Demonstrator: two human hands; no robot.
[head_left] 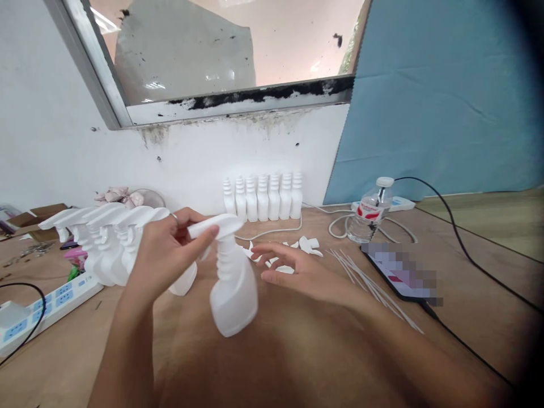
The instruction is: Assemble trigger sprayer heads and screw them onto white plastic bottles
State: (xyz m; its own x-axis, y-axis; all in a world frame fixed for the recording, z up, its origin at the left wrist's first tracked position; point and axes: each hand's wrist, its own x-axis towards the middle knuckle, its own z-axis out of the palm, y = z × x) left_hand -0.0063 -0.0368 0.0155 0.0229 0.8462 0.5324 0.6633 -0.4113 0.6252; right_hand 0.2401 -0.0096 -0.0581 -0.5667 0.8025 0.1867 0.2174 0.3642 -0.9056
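Observation:
My left hand (176,243) pinches the head of a white spray bottle (233,289), which hangs slightly tilted above the table. The bottle has a ribbed neck and a smooth, curved body. To its right, my right hand (293,266) reaches over a scatter of small white plastic parts (312,245), its fingers apart and bent. No held thing shows in it. Behind my left hand stand several white spray bottles with heads (102,243) in a close group. Another white bottle body (185,280) shows partly beneath my left wrist.
Against the wall stands a row of several white bottles without heads (263,198). Thin white tubes (374,289) lie beside a phone (399,275) on a cable. A water bottle (370,209) stands behind it. On the left lies a power strip (51,311) near a cardboard box (36,218).

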